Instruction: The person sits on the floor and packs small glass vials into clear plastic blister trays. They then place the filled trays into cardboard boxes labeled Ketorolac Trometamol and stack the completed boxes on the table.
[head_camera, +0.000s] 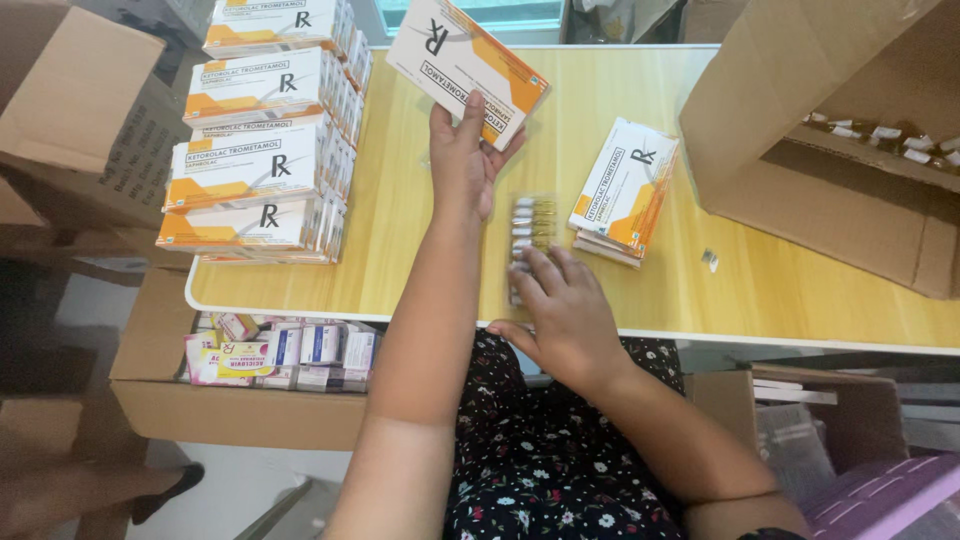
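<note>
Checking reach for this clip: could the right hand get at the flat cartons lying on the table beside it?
Probably yes. The right hand rests on the ampoule tray, and the flat cartons lie just beside it on open table, with nothing between.

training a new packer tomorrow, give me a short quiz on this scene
1. True or false: the left hand holds a white and orange carton above the table.
2. What does the right hand rest on?
A. a tray of ampoules
B. a roll of tape
C. a pair of scissors
3. Fill in: the stack of matching cartons stands at the table's far ____ side.

Key
1. True.
2. A; the fingers lie on the tray's near end.
3. Left; a smaller pile of flat cartons lies right of the tray, by a big open cardboard box.
</note>
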